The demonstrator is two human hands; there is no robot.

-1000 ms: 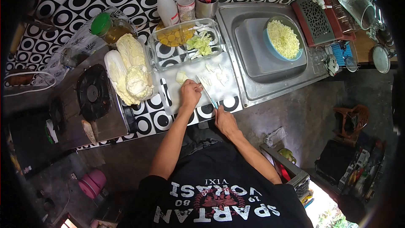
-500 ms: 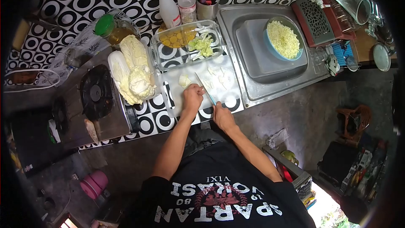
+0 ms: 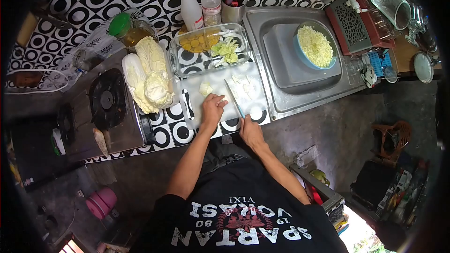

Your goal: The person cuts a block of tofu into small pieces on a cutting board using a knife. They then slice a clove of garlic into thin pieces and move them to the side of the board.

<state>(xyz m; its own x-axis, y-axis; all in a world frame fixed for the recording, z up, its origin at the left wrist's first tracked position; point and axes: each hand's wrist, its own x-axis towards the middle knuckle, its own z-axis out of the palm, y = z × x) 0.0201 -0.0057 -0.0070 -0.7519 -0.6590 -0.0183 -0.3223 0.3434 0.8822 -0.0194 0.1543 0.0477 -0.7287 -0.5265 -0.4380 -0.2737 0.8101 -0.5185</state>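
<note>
My right hand is closed around the light blue handle of a kitchen knife. The blade points away from me over a translucent white cutting board. To its left, my left hand is above the board with fingers curled together; what they pinch, if anything, is too small to make out. A pale chunk of cabbage lies just beyond my left fingers. Thin white cabbage slices are scattered right of the blade.
Napa cabbages rest left of the board, beside a gas stove. Behind the board stands a glass dish with leafy pieces. A blue bowl of chopped cabbage sits over the sink. Bottles line the back.
The knife has moved right, away from my left hand and towards the slices. My right hand has shifted slightly right and nearer to me. My left fingers have loosened a little.
</note>
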